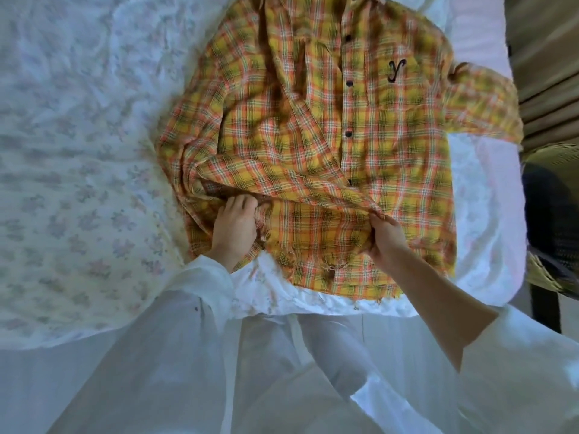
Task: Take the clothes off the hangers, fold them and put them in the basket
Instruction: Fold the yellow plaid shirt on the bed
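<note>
A yellow and orange plaid shirt (360,126) lies front side up on the bed, buttoned, with a black letter on its chest pocket. One sleeve is folded across the lower body of the shirt. My left hand (235,227) rests on the shirt's lower left part, fingers tucked under the folded sleeve's edge. My right hand (387,236) pinches the sleeve fabric near the lower middle. The other sleeve stretches out to the right, toward the bed's edge. No hanger is in view.
The bed sheet (78,183) is white with a faint flower print. A woven basket (551,214) with dark cloth inside stands off the bed's right edge. My white sleeves and clothing fill the bottom of the view.
</note>
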The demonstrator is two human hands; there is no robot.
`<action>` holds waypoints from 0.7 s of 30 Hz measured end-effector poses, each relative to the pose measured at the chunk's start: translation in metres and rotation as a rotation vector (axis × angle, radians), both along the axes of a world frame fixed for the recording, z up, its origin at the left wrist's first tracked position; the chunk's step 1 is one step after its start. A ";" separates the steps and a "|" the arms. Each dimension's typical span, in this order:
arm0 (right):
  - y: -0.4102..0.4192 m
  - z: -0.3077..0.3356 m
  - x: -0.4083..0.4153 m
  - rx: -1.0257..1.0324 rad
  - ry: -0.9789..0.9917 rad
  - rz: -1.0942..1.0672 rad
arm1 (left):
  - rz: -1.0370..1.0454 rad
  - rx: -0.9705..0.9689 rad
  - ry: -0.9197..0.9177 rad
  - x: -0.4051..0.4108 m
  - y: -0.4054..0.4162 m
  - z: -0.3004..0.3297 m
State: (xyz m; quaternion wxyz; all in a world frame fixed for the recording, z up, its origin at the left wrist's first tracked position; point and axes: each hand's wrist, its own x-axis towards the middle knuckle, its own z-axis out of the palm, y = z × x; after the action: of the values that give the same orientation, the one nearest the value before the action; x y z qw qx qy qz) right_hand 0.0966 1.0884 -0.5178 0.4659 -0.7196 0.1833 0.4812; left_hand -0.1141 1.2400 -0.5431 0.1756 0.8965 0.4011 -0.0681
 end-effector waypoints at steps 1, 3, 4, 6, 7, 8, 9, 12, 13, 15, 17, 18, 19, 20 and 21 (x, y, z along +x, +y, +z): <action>0.000 0.000 -0.001 -0.030 -0.030 0.018 | 0.045 -0.054 -0.051 0.000 0.000 0.008; -0.002 -0.001 -0.005 -0.111 -0.111 0.090 | 0.088 -0.117 -0.082 -0.007 0.000 0.023; -0.003 -0.002 -0.005 -0.147 -0.157 0.133 | 0.092 -0.121 -0.106 -0.011 0.000 0.027; -0.007 -0.002 -0.009 -0.191 -0.237 0.232 | 0.065 -0.075 -0.122 -0.028 -0.001 0.040; -0.010 -0.001 -0.011 -0.208 -0.273 0.309 | 0.028 -0.052 -0.091 -0.037 -0.002 0.041; -0.012 0.000 -0.013 -0.220 -0.307 0.406 | -0.033 -0.049 -0.022 -0.043 -0.004 0.045; -0.015 0.001 -0.016 -0.235 -0.333 0.520 | -0.096 -0.065 0.083 -0.048 -0.006 0.045; -0.024 0.004 -0.027 -0.279 -0.285 0.888 | -0.208 -0.186 0.436 -0.056 -0.010 0.044; -0.027 0.001 -0.030 -0.285 -0.222 0.988 | -0.221 -0.231 0.537 -0.058 -0.010 0.042; -0.031 -0.003 -0.036 -0.316 -0.121 1.171 | -0.232 -0.326 0.682 -0.060 -0.009 0.038; -0.032 -0.003 -0.039 -0.357 -0.098 1.301 | -0.231 -0.428 0.764 -0.058 -0.008 0.034; -0.032 -0.002 -0.041 -0.361 -0.101 1.317 | -0.228 -0.476 0.791 -0.056 -0.009 0.035; -0.031 -0.002 -0.041 -0.362 -0.119 1.303 | -0.212 -0.500 0.797 -0.052 -0.008 0.035; -0.030 -0.002 -0.042 -0.369 -0.149 1.279 | -0.178 -0.505 0.777 -0.049 -0.008 0.037; -0.029 -0.002 -0.041 -0.385 -0.202 1.253 | -0.145 -0.492 0.734 -0.047 -0.007 0.037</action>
State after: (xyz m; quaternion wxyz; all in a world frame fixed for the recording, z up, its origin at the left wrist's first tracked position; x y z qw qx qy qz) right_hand 0.0552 1.0595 -0.5196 -0.0240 -0.8020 -0.2318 0.5500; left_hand -0.1606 1.2331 -0.5060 0.2245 0.7702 0.3448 -0.4873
